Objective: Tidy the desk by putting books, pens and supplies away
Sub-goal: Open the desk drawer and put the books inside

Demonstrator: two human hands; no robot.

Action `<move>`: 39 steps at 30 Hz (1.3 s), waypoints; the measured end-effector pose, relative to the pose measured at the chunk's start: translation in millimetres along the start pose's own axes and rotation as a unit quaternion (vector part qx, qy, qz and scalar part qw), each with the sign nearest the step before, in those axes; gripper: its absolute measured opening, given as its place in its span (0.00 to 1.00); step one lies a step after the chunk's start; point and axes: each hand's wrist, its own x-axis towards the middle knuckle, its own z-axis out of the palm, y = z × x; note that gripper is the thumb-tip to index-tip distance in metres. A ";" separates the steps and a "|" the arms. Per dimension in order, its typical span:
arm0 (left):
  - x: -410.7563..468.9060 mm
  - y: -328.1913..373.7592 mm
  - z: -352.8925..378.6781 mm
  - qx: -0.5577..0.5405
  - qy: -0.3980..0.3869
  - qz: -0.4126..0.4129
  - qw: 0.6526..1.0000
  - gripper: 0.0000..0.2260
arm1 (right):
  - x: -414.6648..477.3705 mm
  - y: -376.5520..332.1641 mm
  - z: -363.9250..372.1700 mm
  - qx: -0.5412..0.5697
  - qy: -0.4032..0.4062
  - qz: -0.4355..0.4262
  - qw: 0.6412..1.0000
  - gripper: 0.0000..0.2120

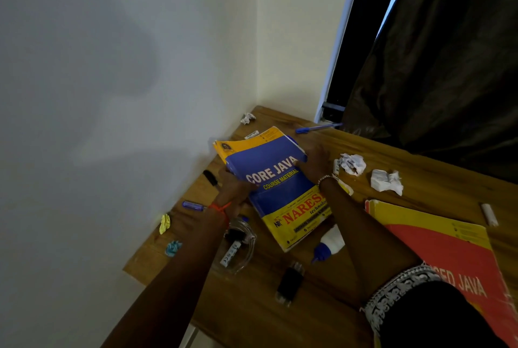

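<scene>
Toward the wall corner of the desk (406, 157), the blue-and-yellow Core Java book (280, 193) is held at both sides. The left hand (234, 188) grips its left edge, fingers curled onto the cover. The right hand (316, 161) clasps the right edge, fingers mostly hidden. A glue bottle (330, 241) lies just beside the book's near end, crumpled paper (353, 164) to its right, a red book (448, 249) nearer the person, and a blue pen (316, 127) beyond.

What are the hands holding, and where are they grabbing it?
The Core Java book: the left hand grips its left edge, the right hand its right edge.
</scene>
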 end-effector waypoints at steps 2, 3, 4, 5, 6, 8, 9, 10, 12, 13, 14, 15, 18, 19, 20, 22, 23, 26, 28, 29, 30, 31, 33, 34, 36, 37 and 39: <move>-3.2 0.1 3.4 0.004 0.009 0.010 1.000 0.29 | -2.7 0.0 -1.4 0.012 -0.006 0.001 1.000 0.23; -3.0 1.4 4.1 -0.003 0.009 0.017 1.000 0.26 | -4.8 -0.4 -1.3 0.018 -0.010 0.000 1.000 0.25; -4.6 4.0 5.0 -0.007 0.010 0.024 1.000 0.24 | -7.5 -0.4 -0.8 0.032 -0.012 0.001 0.999 0.27; -6.4 7.3 5.6 -0.008 0.008 0.033 0.999 0.24 | -7.9 1.0 1.5 0.055 -0.011 -0.003 0.998 0.30; -10.7 12.3 6.8 -0.008 0.001 0.045 0.999 0.25 | -2.3 7.6 7.9 0.086 -0.008 -0.004 0.996 0.32; -22.2 20.0 11.8 0.000 -0.007 0.071 0.997 0.26 | 5.0 21.7 18.2 0.124 0.000 -0.014 0.992 0.33; -29.6 24.9 15.2 0.002 -0.003 0.080 0.997 0.26 | 5.4 26.2 19.5 0.145 0.010 -0.017 0.989 0.33; -34.7 28.9 17.8 -0.004 0.000 0.087 0.996 0.26 | -4.9 20.9 11.8 0.165 0.016 -0.011 0.986 0.33; -43.0 36.9 23.1 -0.023 -0.016 0.101 0.995 0.26 | -35.6 5.6 -13.6 0.204 0.029 -0.003 0.978 0.26; -46.6 40.3 24.6 -0.037 -0.026 0.109 0.993 0.27 | -49.4 -0.7 -24.8 0.221 0.042 -0.007 0.974 0.22; -49.0 43.0 26.0 -0.048 -0.032 0.116 0.992 0.27 | -62.4 -6.8 -36.3 0.240 0.047 -0.009 0.969 0.21; -50.5 45.4 26.2 -0.064 -0.035 0.117 0.990 0.28 | -70.6 -10.1 -44.8 0.264 0.043 -0.011 0.963 0.20; -65.1 50.6 24.4 -0.113 -0.070 0.132 0.982 0.30 | -95.1 -14.2 -68.3 0.317 0.016 -0.025 0.948 0.21; -71.2 53.1 23.0 -0.116 -0.082 0.140 0.980 0.30 | -101.8 -15.1 -74.4 0.331 0.011 -0.023 0.943 0.22; -75.5 55.3 20.8 -0.112 -0.089 0.148 0.979 0.31 | -108.2 -16.8 -79.9 0.344 -0.001 -0.014 0.939 0.21; -91.0 60.4 15.8 -0.103 -0.100 0.169 0.975 0.32 | -121.3 -16.2 -88.7 0.385 -0.023 -0.010 0.923 0.17; -101.1 62.2 12.1 -0.117 -0.110 0.174 0.972 0.31 | -129.5 -16.9 -92.5 0.415 -0.041 -0.010 0.909 0.17; -134.0 65.7 -1.4 -0.161 -0.145 0.171 0.961 0.31 | -163.5 -22.3 -103.4 0.503 -0.094 0.007 0.859 0.17; -155.3 64.4 -14.1 -0.170 -0.177 0.163 0.956 0.30 | -185.5 -22.9 -106.8 0.559 -0.124 0.027 0.819 0.18; -166.9 64.6 -20.7 -0.171 -0.189 0.159 0.954 0.30 | -199.4 -24.1 -108.5 0.585 -0.136 0.028 0.799 0.19; -177.4 65.4 -26.1 -0.171 -0.199 0.155 0.952 0.30 | -211.2 -25.1 -108.8 0.607 -0.140 0.030 0.782 0.20; -189.9 65.3 -32.8 -0.167 -0.210 0.154 0.951 0.29 | -226.9 -25.3 -108.6 0.622 -0.136 0.032 0.771 0.20; -214.4 63.1 -45.7 -0.151 -0.234 0.156 0.948 0.28 | -259.1 -22.7 -107.9 0.641 -0.130 0.032 0.755 0.20; -226.9 60.3 -51.8 -0.139 -0.244 0.155 0.947 0.28 | -276.7 -18.6 -107.5 0.644 -0.125 0.033 0.754 0.19; -248.3 50.8 -60.2 -0.115 -0.252 0.147 0.950 0.27 | -312.0 -8.2 -108.8 0.631 -0.093 0.040 0.769 0.22; -260.3 43.2 -63.2 -0.104 -0.254 0.141 0.951 0.26 | -329.6 -1.3 -110.4 0.617 -0.068 0.047 0.782 0.24; -282.9 24.1 -66.0 -0.081 -0.262 0.125 0.953 0.24 | -366.3 14.8 -115.7 0.591 -0.017 0.059 0.804 0.24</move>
